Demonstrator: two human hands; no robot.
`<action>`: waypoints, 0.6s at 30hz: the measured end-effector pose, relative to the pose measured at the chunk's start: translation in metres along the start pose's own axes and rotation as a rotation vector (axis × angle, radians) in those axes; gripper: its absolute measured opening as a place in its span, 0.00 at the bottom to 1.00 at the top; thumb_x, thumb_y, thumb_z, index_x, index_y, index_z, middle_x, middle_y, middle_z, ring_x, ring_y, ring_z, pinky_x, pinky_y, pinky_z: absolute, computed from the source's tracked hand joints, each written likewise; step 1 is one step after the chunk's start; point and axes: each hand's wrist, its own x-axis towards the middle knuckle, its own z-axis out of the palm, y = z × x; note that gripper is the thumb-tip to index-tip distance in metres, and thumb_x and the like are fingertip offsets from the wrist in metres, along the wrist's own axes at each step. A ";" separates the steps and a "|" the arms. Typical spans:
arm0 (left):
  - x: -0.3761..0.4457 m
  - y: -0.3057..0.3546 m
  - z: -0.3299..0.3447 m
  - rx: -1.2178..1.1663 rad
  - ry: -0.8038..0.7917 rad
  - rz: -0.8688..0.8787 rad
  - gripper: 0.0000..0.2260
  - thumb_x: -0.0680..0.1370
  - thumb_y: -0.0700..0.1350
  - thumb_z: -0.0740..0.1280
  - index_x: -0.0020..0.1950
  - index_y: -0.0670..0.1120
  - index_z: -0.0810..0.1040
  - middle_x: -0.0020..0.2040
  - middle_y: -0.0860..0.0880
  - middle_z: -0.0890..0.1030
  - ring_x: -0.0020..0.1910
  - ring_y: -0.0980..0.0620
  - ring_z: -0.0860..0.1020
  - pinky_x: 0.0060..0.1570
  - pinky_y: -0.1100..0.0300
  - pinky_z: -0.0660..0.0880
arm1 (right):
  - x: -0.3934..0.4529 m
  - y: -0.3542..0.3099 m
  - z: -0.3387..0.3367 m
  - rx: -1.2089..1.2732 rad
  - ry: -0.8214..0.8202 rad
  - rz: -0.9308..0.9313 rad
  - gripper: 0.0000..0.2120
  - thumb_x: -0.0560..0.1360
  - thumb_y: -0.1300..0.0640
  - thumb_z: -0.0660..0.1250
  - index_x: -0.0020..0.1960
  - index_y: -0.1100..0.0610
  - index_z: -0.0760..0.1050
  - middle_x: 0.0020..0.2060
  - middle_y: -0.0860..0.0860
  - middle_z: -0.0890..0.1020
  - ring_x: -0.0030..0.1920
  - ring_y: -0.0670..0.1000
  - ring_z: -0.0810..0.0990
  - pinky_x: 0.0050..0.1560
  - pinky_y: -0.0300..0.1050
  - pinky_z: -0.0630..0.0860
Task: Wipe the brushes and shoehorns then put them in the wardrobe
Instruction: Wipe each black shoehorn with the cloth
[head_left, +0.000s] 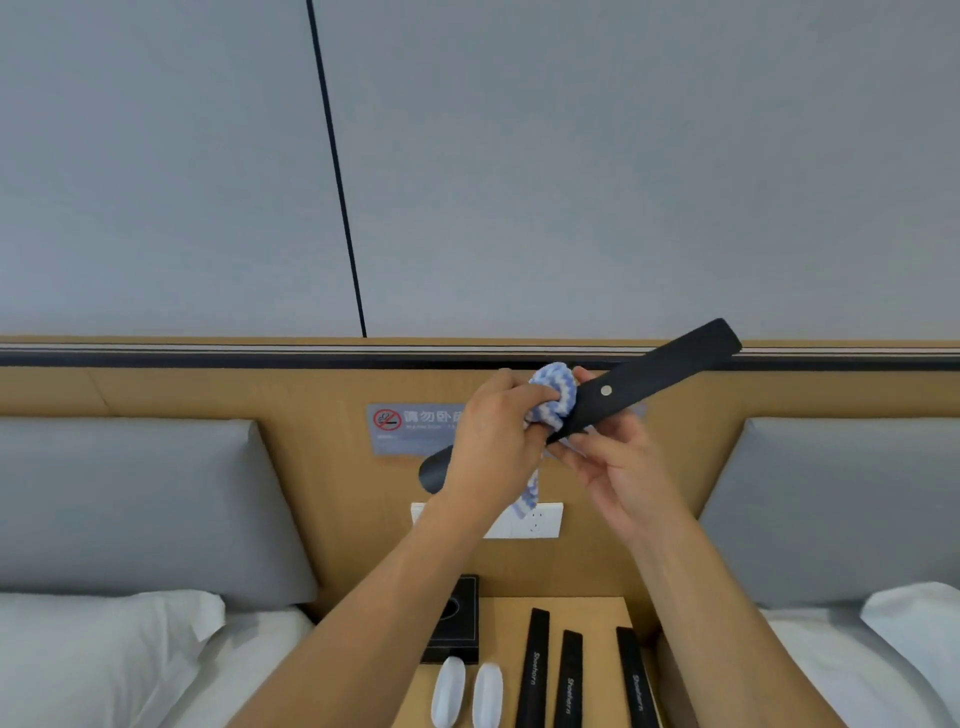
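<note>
I hold a long black shoehorn (654, 371) slantwise at chest height, its handle end up to the right and its rounded blade showing below my left wrist. My left hand (493, 441) grips a blue-and-white striped cloth (553, 397) wrapped around the shoehorn's middle. My right hand (618, 467) pinches the shoehorn from below, just right of the cloth. On the wooden nightstand (506, 629) below lie three black shoehorns (570, 675) side by side and two white brushes (470, 691) to their left.
A black tissue box (457, 623) stands at the nightstand's back left. Beds with white pillows (98, 660) and grey cushions flank the nightstand on both sides. A wooden headboard panel carries a no-smoking sign (410, 421) and a white socket plate (540, 519).
</note>
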 end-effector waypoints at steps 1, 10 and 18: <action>-0.001 0.000 0.004 -0.009 -0.023 0.006 0.14 0.73 0.35 0.71 0.58 0.43 0.83 0.49 0.45 0.78 0.47 0.49 0.76 0.43 0.65 0.66 | -0.003 -0.001 -0.006 -0.028 0.006 -0.004 0.27 0.78 0.76 0.58 0.72 0.56 0.71 0.64 0.59 0.80 0.63 0.61 0.80 0.62 0.56 0.78; -0.022 -0.013 0.043 -0.026 -0.203 0.009 0.12 0.72 0.35 0.71 0.54 0.45 0.84 0.49 0.47 0.79 0.48 0.50 0.77 0.46 0.63 0.70 | -0.032 0.006 -0.050 -0.231 0.116 0.013 0.23 0.77 0.74 0.64 0.69 0.57 0.73 0.59 0.57 0.81 0.57 0.57 0.84 0.49 0.48 0.83; -0.056 -0.047 0.063 0.033 -0.295 -0.105 0.12 0.71 0.34 0.72 0.53 0.44 0.84 0.52 0.47 0.80 0.49 0.49 0.78 0.46 0.66 0.65 | -0.055 0.043 -0.094 -0.591 0.366 0.122 0.21 0.72 0.60 0.77 0.61 0.45 0.77 0.52 0.50 0.83 0.52 0.51 0.85 0.49 0.51 0.84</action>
